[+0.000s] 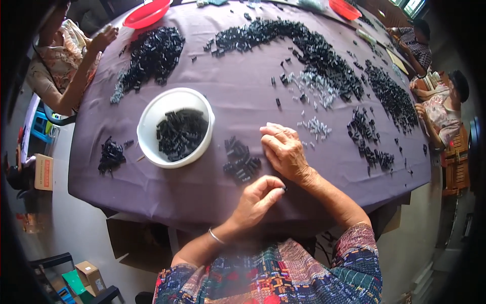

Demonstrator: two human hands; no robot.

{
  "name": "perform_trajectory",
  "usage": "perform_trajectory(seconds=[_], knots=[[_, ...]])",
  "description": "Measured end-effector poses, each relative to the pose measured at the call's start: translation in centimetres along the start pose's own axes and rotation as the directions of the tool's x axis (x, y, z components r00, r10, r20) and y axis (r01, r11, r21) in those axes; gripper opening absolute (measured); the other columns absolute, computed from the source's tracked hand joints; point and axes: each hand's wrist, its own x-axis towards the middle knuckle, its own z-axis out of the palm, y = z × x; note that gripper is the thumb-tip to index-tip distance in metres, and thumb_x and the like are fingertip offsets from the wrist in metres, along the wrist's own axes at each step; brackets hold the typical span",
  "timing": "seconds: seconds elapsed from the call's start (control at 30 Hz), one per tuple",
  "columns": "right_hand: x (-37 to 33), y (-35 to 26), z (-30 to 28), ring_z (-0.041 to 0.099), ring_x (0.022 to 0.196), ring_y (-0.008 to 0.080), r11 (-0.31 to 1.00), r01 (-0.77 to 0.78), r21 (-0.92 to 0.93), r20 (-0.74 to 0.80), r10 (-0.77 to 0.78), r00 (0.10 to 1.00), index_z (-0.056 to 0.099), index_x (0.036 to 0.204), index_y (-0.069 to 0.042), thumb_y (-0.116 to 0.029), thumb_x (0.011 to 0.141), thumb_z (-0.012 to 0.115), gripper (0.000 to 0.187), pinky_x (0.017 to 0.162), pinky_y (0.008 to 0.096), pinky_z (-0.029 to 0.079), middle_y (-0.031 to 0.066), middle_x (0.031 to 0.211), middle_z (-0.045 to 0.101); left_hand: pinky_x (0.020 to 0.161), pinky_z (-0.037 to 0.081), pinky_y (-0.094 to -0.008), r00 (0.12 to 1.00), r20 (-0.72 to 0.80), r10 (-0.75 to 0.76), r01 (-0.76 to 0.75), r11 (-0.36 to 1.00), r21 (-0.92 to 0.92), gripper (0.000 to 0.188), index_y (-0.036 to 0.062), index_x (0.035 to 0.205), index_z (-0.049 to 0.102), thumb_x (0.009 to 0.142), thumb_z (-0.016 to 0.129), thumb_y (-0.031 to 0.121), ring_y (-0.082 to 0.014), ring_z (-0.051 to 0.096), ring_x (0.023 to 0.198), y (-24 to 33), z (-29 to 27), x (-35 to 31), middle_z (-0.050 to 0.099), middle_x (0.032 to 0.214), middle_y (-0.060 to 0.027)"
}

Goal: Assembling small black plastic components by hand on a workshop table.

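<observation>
A small black piece is pinched between the closed thumb and forefinger of the left hand, to the right of the white bowl and nearer the body. The right hand is held with fingers curled, right of the bowl; whether anything is gripped cannot be told. Red print is borne by a cardboard box left of the bowl. Short, glossy black pieces are heaped just right of it.

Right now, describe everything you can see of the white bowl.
The white bowl is round, deep and smooth, plastic by its look. Open at the top, it stands upright on the purple cloth, partly filled with jumbled small black pieces. Neither the left hand nor the right hand, both to its right, touches it.
</observation>
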Motion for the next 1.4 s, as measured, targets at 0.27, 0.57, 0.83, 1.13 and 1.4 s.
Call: perform_trajectory(seconds=[0.27, 0.57, 0.83, 1.13, 1.4], knots=[[-4.5, -0.7, -3.3, 0.053, 0.124, 0.0284, 0.998, 0.041, 0.045, 0.054, -0.043, 0.998, 0.064, 0.098, -0.004, -0.003, 0.079, 0.059, 0.021, 0.104, 0.0438, 0.039, 0.0123, 0.125, 0.061, 0.081, 0.045, -0.0219, 0.999, 0.024, 0.027, -0.027, 0.999, 0.029, 0.013, 0.0006, 0.105, 0.060, 0.094, 0.061, 0.007, -0.0056, 0.054, 0.088, 0.2, 0.1, 0.3, 0.060, 0.095, 0.0014], [-6.8, -1.2, -4.2, 0.059, 0.112, 0.0322, 0.999, 0.016, 0.034, -0.088, -0.013, 0.996, 0.066, 0.101, -0.004, 0.000, 0.071, 0.066, 0.030, 0.095, 0.0409, 0.046, 0.0114, 0.119, 0.063, 0.079, 0.045, -0.0208, 1.000, 0.012, 0.014, -0.015, 0.995, 0.096, 0.012, 0.0006, 0.105, 0.059, 0.094, 0.061, 0.005, -0.0048, 0.053, 0.087, 0.0, 0.2, -0.1, 0.059, 0.094, 0.0022], [-6.1, -1.5, -4.9, 0.060, 0.096, 0.0284, 0.995, 0.010, 0.095, -0.054, -0.004, 0.999, 0.066, 0.091, -0.005, -0.002, 0.067, 0.069, 0.025, 0.083, 0.0397, 0.048, 0.0089, 0.105, 0.064, 0.078, 0.044, -0.0200, 1.000, 0.022, -0.012, 0.008, 0.988, 0.153, 0.013, 0.0010, 0.105, 0.059, 0.094, 0.061, 0.007, -0.0044, 0.052, 0.086, 0.1, 0.3, 0.1, 0.058, 0.094, 0.0029], [0.0, 2.8, -5.0, 0.057, 0.090, 0.0299, 0.975, -0.221, 0.005, 0.003, 0.221, 0.975, 0.066, 0.097, -0.006, -0.007, 0.078, 0.069, 0.019, 0.083, 0.0402, 0.045, 0.0108, 0.094, 0.062, 0.080, 0.045, -0.0209, 1.000, -0.008, -0.016, 0.017, 0.997, 0.081, 0.013, 0.0005, 0.105, 0.059, 0.094, 0.061, 0.007, -0.0054, 0.053, 0.087, 0.0, 0.0, 0.1, 0.058, 0.095, 0.0019], [1.8, 2.2, -4.0, 0.058, 0.088, 0.0307, 0.915, -0.382, -0.130, 0.280, 0.404, 0.871, 0.064, 0.089, -0.006, -0.009, 0.080, 0.063, 0.010, 0.078, 0.0413, 0.048, 0.0121, 0.086, 0.060, 0.082, 0.047, -0.0240, 0.999, 0.017, -0.049, 0.049, 0.999, 0.016, 0.014, -0.0001, 0.104, 0.058, 0.094, 0.062, 0.008, -0.0071, 0.056, 0.089, 0.2, 0.1, -0.1, 0.060, 0.096, -0.0011]])
